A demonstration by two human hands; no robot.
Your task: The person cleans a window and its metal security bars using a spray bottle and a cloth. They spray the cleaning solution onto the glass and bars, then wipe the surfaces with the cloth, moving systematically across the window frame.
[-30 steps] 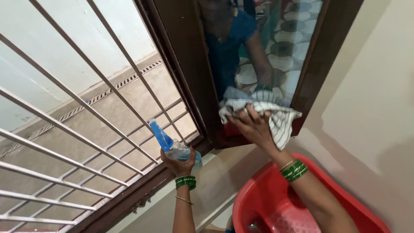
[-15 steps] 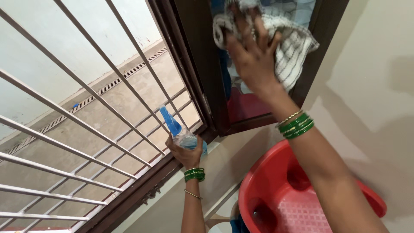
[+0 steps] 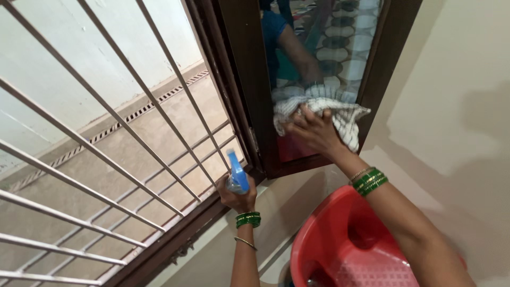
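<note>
right hand (image 3: 313, 130) is pressing a soft, limp cloth (image 3: 319, 114) flat on the glass pane (image 3: 329, 48) mid-frame; left hand (image 3: 237, 197) is gripping a light spray bottle (image 3: 236, 178).

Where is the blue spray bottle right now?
In the head view, the blue spray bottle is low and left of centre, held in the left hand beside the window grille, below the dark window frame.

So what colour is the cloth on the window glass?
The cloth is white with thin dark stripes, pressed to the glass by the right hand; the head view shows it.
</note>
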